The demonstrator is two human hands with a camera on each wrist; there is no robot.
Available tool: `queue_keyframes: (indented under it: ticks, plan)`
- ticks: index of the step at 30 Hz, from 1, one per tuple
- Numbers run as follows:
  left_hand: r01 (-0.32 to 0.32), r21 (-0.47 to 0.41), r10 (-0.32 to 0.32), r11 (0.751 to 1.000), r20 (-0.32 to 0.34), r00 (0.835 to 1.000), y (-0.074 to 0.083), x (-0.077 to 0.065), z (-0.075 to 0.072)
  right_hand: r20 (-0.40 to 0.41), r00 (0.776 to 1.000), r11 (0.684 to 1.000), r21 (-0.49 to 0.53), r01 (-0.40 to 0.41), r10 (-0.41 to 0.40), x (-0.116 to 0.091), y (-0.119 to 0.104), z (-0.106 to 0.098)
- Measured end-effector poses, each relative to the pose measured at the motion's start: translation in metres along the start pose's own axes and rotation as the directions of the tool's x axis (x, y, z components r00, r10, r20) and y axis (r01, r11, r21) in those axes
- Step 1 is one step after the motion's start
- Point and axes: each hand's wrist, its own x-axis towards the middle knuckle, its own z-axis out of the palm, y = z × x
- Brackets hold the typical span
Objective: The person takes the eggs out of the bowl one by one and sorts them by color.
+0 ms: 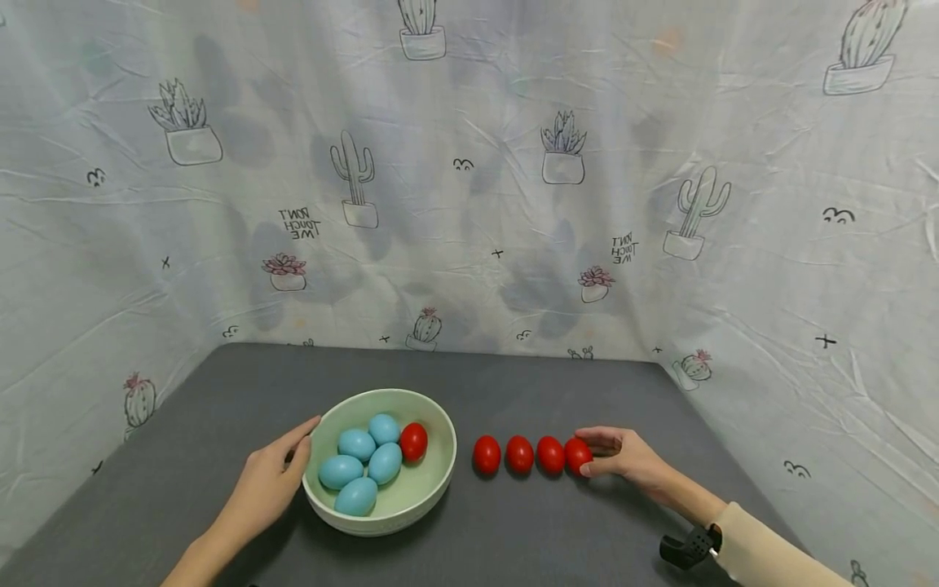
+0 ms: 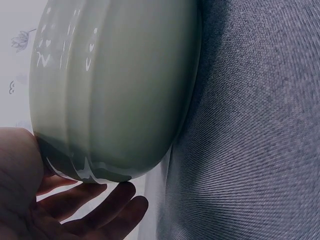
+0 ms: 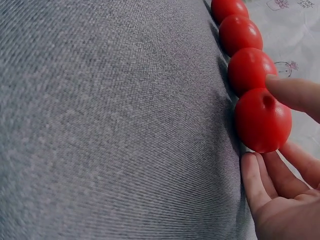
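Observation:
My left hand [image 1: 271, 481] is at the left side of a pale green bowl [image 1: 433, 497]; its fingers rest against the outer wall near the rim. Several light blue eggs [image 1: 341, 471] lie in the bowl together with one red egg [image 1: 413, 441]. To the right, red eggs stand in a short row on the table. My right hand [image 1: 623, 461] pinches the rightmost red egg [image 3: 262, 122] between thumb and fingers. A small nub shows on that egg in the right wrist view. Its neighbour [image 1: 551, 455] sits close against it.
A dark grey cloth [image 1: 528, 538] covers the table. Behind and on both sides hangs a pale curtain [image 1: 469, 204] printed with potted cacti. The other red eggs [image 1: 487, 455] stand between the bowl and my right hand. A black watch-like device [image 1: 691, 546] is on my right wrist.

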Motion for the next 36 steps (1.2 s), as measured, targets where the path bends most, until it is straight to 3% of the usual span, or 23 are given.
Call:
queue_keyframes:
  ticks: [8,12,15,19,23,27,30,36]
  plan:
    - [-0.001,-0.004,0.001,1.000,-0.005,1.000,0.000,0.000,0.002,-0.010,1.000,1.000,0.024,-0.006,0.006,-0.001,-0.005,-0.002]
    - [-0.009,-0.008,0.009,1.000,-0.008,1.000,0.000,0.000,0.003,-0.078,0.997,1.000,0.031,0.002,0.000,0.000,-0.015,-0.004]
    - [-0.014,-0.008,0.014,1.000,-0.007,1.000,0.000,0.000,0.002,-0.159,0.986,0.997,-0.065,0.042,-0.052,0.002,-0.027,-0.005]
    - [-0.010,-0.012,0.010,1.000,-0.004,1.000,0.000,-0.001,0.001,-0.242,0.954,0.968,-0.219,0.122,-0.175,0.009,-0.052,0.004]
    - [-0.016,-0.007,0.016,1.000,-0.009,1.000,-0.001,0.000,0.001,-0.265,0.925,0.946,-0.250,0.206,-0.272,0.016,-0.085,0.029]
    - [-0.013,-0.002,0.013,1.000,-0.010,1.000,-0.001,0.001,0.003,-0.223,0.930,0.947,-0.199,0.251,-0.293,0.021,-0.120,0.060]
    - [-0.011,-0.007,0.011,1.000,-0.010,1.000,0.000,0.001,0.003,-0.145,0.944,0.950,-0.150,0.275,-0.296,0.026,-0.142,0.083]
    - [-0.021,-0.017,0.020,1.000,-0.016,1.000,0.001,0.000,0.000,0.051,0.955,0.954,-0.058,0.293,-0.291,0.047,-0.159,0.126]
